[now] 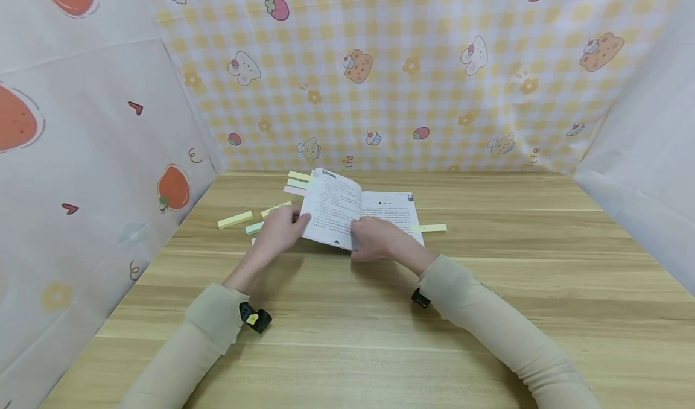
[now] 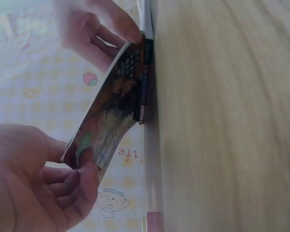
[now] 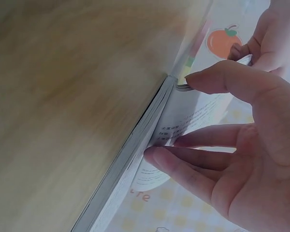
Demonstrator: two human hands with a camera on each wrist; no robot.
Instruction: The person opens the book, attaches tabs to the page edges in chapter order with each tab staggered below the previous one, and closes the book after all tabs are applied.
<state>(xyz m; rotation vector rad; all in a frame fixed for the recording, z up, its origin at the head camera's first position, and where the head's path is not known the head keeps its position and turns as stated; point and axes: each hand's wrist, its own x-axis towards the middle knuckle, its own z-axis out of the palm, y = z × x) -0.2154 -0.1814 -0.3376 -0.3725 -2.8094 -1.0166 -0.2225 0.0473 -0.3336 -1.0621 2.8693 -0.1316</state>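
Note:
A small open book (image 1: pixel 347 207) lies on the wooden table (image 1: pixel 347 342) near the back wall. My left hand (image 1: pixel 293 221) pinches the left cover and pages by their outer edge and holds them lifted. In the left wrist view the thumb and fingers of the left hand (image 2: pixel 82 166) grip the colourful cover of the book (image 2: pixel 113 116), which arches up off the table. My right hand (image 1: pixel 371 240) is at the near edge by the spine. In the right wrist view the right hand (image 3: pixel 169 118) has its fingers slipped under a few pages (image 3: pixel 198 113) and its thumb on top.
Yellow sticky strips (image 1: pixel 235 219) and a green one (image 1: pixel 254 228) lie left of the book, with a small stack (image 1: pixel 298 180) behind it. Another yellow strip (image 1: pixel 431 228) sticks out at the book's right. Patterned sheets (image 1: pixel 412 71) wall off the back and both sides.

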